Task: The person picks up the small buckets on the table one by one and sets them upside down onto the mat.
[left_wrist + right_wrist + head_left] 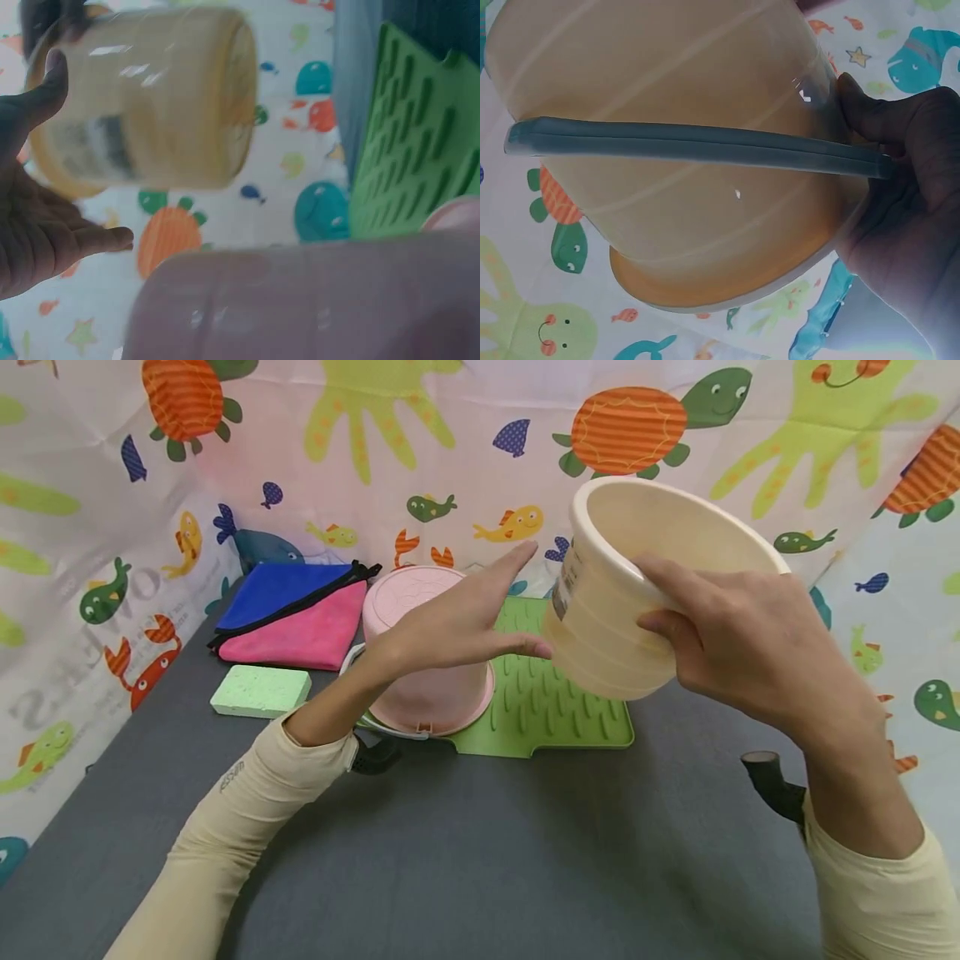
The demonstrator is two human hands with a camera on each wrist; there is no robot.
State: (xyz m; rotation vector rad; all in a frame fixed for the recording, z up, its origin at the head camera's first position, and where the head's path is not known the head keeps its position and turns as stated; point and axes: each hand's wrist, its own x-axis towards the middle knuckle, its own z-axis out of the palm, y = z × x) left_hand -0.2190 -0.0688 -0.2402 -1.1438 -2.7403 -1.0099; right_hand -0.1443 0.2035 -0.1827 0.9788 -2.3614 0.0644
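A cream plastic bin [615,635] with a label on its side is held up in the air, tilted. My right hand [765,652] grips its rim, thumb on the outer wall. In the right wrist view a long grey-green strip [697,142] crosses the bin [705,202] from beside the right hand [900,165]; what it is I cannot tell. My left hand [457,618] reaches toward the bin with fingers and thumb spread; whether it touches the bin is unclear. Below that hand, an upside-down pink bucket [420,693] stands partly hidden.
Under and beside the pink bucket lies a green ridged mat [562,718]. Left of it are a light green sponge [261,691] and a folded blue and pink cloth [300,631]. A patterned curtain [465,460] hangs behind the grey table [480,860].
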